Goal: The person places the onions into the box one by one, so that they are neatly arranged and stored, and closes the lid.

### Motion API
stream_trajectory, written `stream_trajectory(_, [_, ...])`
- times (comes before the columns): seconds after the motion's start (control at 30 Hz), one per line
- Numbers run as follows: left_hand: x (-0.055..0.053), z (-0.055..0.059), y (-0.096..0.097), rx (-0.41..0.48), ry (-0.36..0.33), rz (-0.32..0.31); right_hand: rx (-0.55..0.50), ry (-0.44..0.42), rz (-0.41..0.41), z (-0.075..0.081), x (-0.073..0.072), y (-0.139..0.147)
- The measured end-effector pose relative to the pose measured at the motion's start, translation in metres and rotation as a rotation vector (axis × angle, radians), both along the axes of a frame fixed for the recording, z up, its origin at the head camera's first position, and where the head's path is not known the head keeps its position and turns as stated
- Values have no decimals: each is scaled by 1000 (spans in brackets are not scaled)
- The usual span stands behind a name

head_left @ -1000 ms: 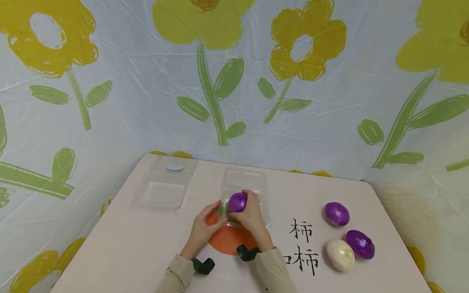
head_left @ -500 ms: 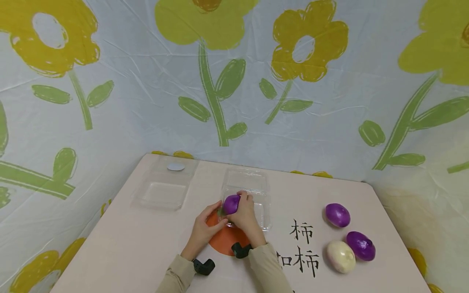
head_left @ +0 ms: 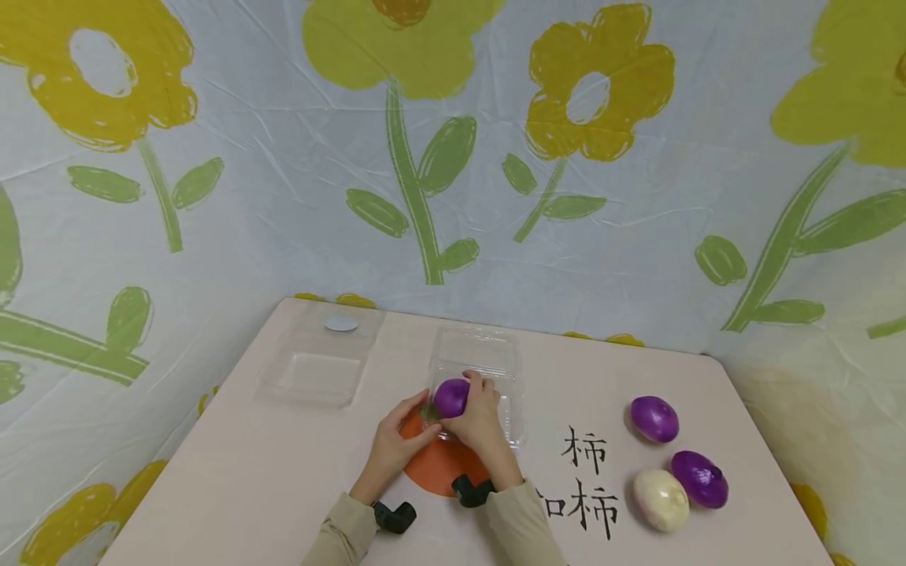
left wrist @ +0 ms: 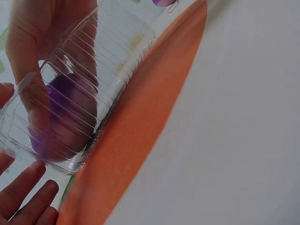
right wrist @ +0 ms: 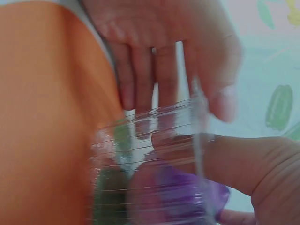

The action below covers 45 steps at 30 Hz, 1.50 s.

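Backdrop (head_left: 283,173): floral cloth, far side. Pale bench (head_left: 226,472) below, w/ orange print (head_left: 433,465) and black characters (head_left: 589,452). Second box (head_left: 318,377) far left, lid back.

Clear box (head_left: 511,417) at bench ctr., lid laid back to far side. Purple onion (head_left: 451,398) obs. at its left half, seen thru ribbed wall from left wrist; whether resting on box floor or just above, can't tell. Right hand (head_left: 481,417): clamped on said onion, thumb near side, fingers over far side. Left hand (head_left: 396,440): fingers apart, loosely spread about box's near left corner; firm contact unconfirmed.

Right side: loose onion (head_left: 654,419); nearer, pale onion (head_left: 661,501) beside knobbed onion (head_left: 701,479).

Handling (est.): purple onion glossy, prob. slippery; looks firm, med. wt. Best hold: round widest part, thumb opp. fingers. Clear box: thin plastic, v. light, prob. flexes or cracks if squeezed; steady low at corner, min. pressure.
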State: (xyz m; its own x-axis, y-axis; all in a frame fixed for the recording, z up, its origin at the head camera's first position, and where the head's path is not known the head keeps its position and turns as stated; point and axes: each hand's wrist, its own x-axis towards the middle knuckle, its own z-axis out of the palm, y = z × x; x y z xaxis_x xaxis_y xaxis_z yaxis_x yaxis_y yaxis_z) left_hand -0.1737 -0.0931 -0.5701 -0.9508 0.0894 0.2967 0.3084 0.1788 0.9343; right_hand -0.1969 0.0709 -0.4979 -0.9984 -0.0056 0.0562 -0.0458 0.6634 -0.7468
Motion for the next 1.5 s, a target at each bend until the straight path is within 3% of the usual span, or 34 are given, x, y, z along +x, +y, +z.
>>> stream_trajectory(0.2, [0,-1,1,1,3,-12,-62,35,65,8,9,12])
stream_trajectory(0.43, [0,2,4,1,-17,4,-262,100,179,17,15,39])
stream_trajectory(0.63, [11,29,6,-1,-38,-24,-503,347,173,9,11,69])
stream_trajectory(0.7, [15,37,6,6,-37,-29,-544,435,135,6,9,79])
stream_trajectory(0.83, [16,41,6,18,-37,-17,-561,574,27,13,11,98])
stream_trajectory(1.0, [15,38,6,18,-36,-35,-525,694,-138,28,20,118])
stream_trajectory(1.13, [15,37,5,22,-29,-27,-475,754,-245,29,21,136])
stream_trajectory(1.2, [15,36,5,24,-36,-19,-422,768,-298,29,22,145])
stream_trajectory(1.33, [15,35,4,12,-42,-15,-340,759,-439,12,15,173])
stream_trajectory(1.5, [15,35,3,21,-37,-23,-323,703,-581,-10,7,200])
